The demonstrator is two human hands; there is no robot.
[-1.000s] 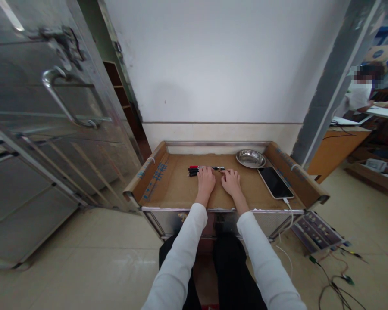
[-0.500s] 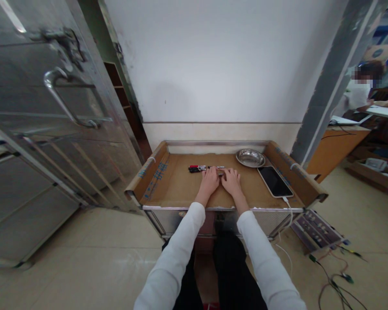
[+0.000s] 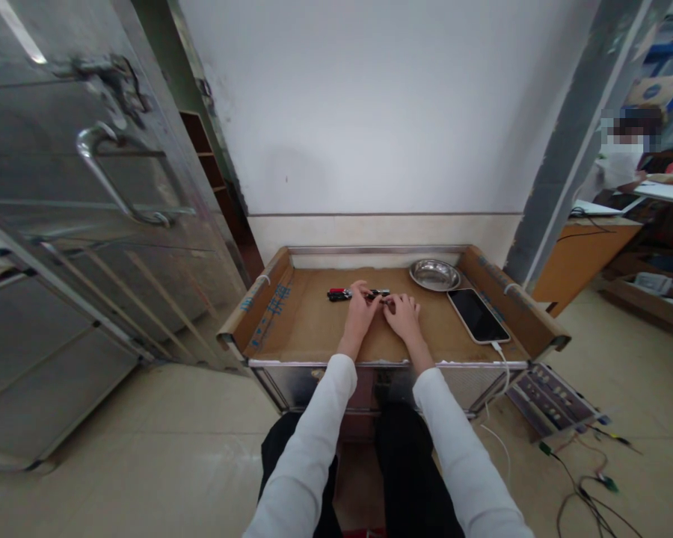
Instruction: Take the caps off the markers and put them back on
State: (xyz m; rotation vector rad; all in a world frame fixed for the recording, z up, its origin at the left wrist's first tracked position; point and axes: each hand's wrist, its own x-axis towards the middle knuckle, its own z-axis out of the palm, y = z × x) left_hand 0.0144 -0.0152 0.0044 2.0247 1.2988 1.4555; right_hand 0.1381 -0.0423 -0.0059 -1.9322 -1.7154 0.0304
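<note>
Head view, pens: a small group of slim red and black pens (image 3: 338, 295) lies sideways at the centre of the frame, partly behind the left hand. Their round bodies could roll apart if nudged at one end; how many there are is hard to tell.
Left hand: the left hand (image 3: 360, 312) is over the pens, its fingers bent and slightly spread. Whether they are clamped on a pen cannot be told. A dragging fingertip could knock the row askew.
Right hand: the right hand (image 3: 402, 315) is just beside it, fingers curled, thumb side towards the left hand. Something small and dark shows between the two hands, but its kind and which hand grips it cannot be made out. With the fingertips so close, they could catch on each other and let it slip.
Tabletop: the brown cardboard-lined tabletop (image 3: 308, 325) has raised flaps at the left and right, but its near edge looks low, so a pen rolling towards the body could drop off.
Bowl: the shiny round steel bowl (image 3: 434, 275) is at the far right of the tabletop, apart from the hands.
Phone: the black-screened phone (image 3: 478, 316) lies right of the right hand, its white cable (image 3: 506, 377) hanging over the near edge; a snagged arm could pull it askew.
</note>
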